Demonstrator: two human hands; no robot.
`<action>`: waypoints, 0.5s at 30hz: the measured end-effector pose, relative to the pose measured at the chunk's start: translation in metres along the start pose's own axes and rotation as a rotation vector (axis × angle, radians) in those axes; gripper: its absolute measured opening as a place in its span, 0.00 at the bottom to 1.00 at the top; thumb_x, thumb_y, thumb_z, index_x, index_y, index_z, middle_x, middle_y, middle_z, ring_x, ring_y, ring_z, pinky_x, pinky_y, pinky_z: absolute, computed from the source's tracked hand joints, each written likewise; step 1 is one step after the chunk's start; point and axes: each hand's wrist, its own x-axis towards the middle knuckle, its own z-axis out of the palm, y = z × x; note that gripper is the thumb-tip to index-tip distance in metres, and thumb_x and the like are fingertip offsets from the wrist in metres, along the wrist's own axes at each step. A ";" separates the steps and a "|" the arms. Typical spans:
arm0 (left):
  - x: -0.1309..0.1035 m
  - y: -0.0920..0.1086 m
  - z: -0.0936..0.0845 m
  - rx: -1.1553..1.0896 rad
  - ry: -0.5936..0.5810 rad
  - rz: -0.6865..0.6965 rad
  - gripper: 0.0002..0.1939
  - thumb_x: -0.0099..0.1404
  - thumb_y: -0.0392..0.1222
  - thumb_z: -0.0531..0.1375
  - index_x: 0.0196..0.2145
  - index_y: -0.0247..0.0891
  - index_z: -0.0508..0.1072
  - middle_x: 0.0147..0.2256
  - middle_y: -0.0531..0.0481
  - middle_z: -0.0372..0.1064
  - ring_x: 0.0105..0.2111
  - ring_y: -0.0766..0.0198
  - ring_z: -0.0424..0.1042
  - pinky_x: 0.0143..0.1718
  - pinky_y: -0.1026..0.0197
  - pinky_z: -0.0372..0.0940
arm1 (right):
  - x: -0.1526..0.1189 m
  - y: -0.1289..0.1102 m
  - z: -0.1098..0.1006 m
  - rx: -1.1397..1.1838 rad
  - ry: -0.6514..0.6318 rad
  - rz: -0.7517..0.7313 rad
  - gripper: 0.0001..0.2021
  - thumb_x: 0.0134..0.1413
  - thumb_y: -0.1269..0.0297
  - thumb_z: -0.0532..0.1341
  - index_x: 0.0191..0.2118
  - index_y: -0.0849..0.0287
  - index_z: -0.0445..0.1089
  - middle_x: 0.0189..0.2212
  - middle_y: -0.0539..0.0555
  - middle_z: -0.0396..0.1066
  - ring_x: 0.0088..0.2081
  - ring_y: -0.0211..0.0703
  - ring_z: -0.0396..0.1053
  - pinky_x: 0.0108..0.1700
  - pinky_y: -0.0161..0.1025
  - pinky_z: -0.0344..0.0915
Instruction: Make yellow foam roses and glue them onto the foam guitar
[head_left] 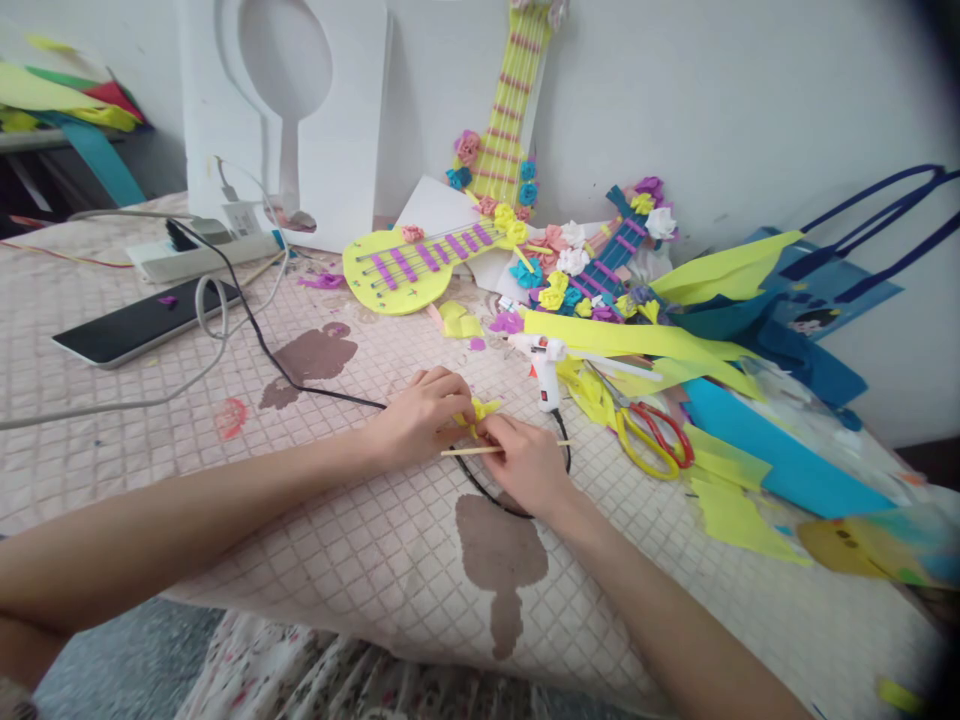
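Between my two hands is a small crumpled piece of yellow crepe paper (486, 408). My left hand (426, 412) pinches it from the left, fingers curled together. My right hand (525, 460) is closed against its right side and also holds a thin wooden stick (471, 452), which pokes out on both sides of the fingers. The fingertips partly hide the paper. Just beyond my right hand a white glue gun (546, 378) stands on the table, its black cord running behind and under my hands.
Scissors (651, 440) and yellow paper strips (637, 338) lie right. Behind are a yellow paper guitar (397, 275), a taller guitar (510, 110) and paper flowers (555, 285). At left are a phone (142, 318), power strip (202, 256) and cables. A blue bag (840, 290) stands far right.
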 end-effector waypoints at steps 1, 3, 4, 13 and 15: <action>0.000 0.000 0.000 -0.005 0.001 0.001 0.04 0.62 0.40 0.60 0.34 0.37 0.71 0.37 0.47 0.66 0.41 0.60 0.62 0.41 0.58 0.58 | 0.000 0.000 0.000 0.022 0.008 0.007 0.03 0.51 0.72 0.57 0.31 0.56 0.64 0.27 0.48 0.71 0.29 0.38 0.68 0.29 0.34 0.55; 0.000 0.001 -0.001 -0.007 0.001 0.004 0.06 0.62 0.42 0.60 0.35 0.38 0.71 0.37 0.47 0.66 0.41 0.60 0.62 0.41 0.58 0.57 | 0.000 -0.001 -0.002 0.065 0.025 0.026 0.03 0.51 0.72 0.57 0.31 0.56 0.64 0.27 0.48 0.71 0.29 0.38 0.68 0.29 0.33 0.56; 0.000 0.002 -0.002 -0.001 0.002 0.003 0.07 0.62 0.43 0.60 0.36 0.38 0.71 0.38 0.47 0.66 0.41 0.59 0.62 0.42 0.58 0.57 | 0.000 -0.001 -0.002 0.082 0.034 0.039 0.03 0.51 0.71 0.57 0.31 0.56 0.64 0.26 0.48 0.71 0.29 0.38 0.68 0.30 0.33 0.56; 0.001 0.013 -0.004 0.122 0.068 0.051 0.08 0.66 0.45 0.56 0.35 0.38 0.69 0.39 0.47 0.68 0.41 0.59 0.62 0.44 0.55 0.52 | -0.002 -0.003 -0.002 0.081 0.073 0.066 0.01 0.52 0.68 0.57 0.33 0.57 0.65 0.27 0.49 0.71 0.28 0.39 0.69 0.30 0.34 0.57; 0.000 0.014 -0.004 0.135 0.070 0.051 0.06 0.66 0.43 0.56 0.35 0.38 0.69 0.38 0.47 0.68 0.42 0.59 0.62 0.44 0.55 0.52 | -0.001 -0.003 -0.001 0.073 0.076 0.064 0.01 0.52 0.69 0.57 0.32 0.57 0.64 0.26 0.49 0.71 0.28 0.39 0.69 0.30 0.34 0.57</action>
